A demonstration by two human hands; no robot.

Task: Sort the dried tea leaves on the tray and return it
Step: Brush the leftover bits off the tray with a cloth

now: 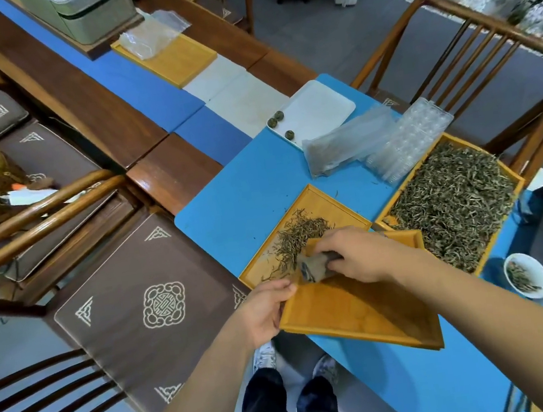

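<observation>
My left hand (263, 314) grips the left edge of a bare bamboo tray (356, 312), which is tilted over a second bamboo tray (329, 208). That lower tray holds a small pile of dried tea leaves (296, 237). My right hand (352, 254) is closed on a small brush-like tool (316, 267) at the tilted tray's upper corner, just above the pile. A larger bamboo tray (511, 174) to the right is full of tea leaves (452, 202).
Clear plastic moulds (409, 139) and a plastic bag (348, 142) lie behind the trays, beside a white tray (323, 109) with three tea balls. Two white bowls (527, 272) of leaves stand at the right. Wooden chairs surround the blue-matted table (243, 188).
</observation>
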